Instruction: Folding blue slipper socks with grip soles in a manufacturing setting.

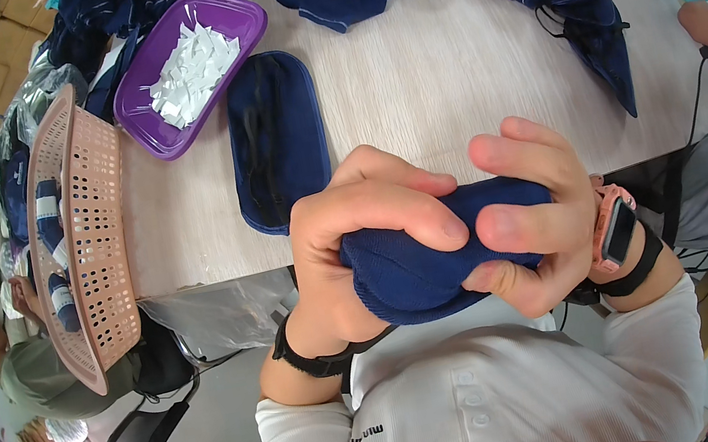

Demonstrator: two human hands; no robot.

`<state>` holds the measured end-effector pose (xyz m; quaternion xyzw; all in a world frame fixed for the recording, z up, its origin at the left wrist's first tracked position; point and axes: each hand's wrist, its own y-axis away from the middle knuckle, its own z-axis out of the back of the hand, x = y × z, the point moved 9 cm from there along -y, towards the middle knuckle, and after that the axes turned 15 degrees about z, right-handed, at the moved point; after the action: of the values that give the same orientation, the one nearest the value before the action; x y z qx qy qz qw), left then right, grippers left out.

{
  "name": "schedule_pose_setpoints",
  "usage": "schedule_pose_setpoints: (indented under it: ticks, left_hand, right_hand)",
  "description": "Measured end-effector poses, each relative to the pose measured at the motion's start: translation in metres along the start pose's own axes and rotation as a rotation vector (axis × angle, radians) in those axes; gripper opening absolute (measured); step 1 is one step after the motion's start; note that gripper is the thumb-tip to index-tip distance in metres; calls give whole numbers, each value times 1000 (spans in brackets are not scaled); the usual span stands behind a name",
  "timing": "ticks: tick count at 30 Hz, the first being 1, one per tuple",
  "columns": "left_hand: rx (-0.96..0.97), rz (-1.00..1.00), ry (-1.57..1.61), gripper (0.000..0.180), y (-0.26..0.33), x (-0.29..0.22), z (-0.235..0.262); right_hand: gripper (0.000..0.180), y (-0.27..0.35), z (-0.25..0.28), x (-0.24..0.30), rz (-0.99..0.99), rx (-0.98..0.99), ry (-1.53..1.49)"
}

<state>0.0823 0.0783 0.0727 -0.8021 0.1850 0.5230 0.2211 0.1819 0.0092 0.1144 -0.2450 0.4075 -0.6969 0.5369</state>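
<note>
Your fingers (389, 205) are curled tight around a navy knitted piece (420, 271), left hand (350, 250) and right hand (533, 218) both squeezing it between them, close to your chest and just off the near edge of the table (458, 60). A flat navy pad (275, 140) lies beyond, beside a purple tray (228, 16) of white slips (190, 70).
</note>
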Motion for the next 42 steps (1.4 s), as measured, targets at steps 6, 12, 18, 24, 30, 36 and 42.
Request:
schedule_pose_setpoints:
  ticks: [6,12,18,24,30,36,42]
  left_hand:
    - [209,241,-17,27,-7,15,-11]
    - [331,325,-197,36,-6,4,-8]
    - [99,-78,-740,31,-4,-7,-22]
    - [126,-191,-973,34,-3,-3,-30]
    - [45,-264,-1127,28,-5,-2,-35]
    - [-153,-267,-878,13,-6,3,-15]
    - [-125,-652,-991,9,16,-14,-37]
  right_hand:
    - [31,3,3,-29,-319,-137,-272]
    - [20,-2,6,-3,-21,23,-88]
    - [12,-2,-4,-9,-99,108,-95]
    - [30,-2,-4,-20,-271,130,-77]
    - [42,1,-7,-24,-296,190,-8]
    - [45,13,-17,-36,-453,146,42]
    - [38,24,-13,-47,-643,8,-130]
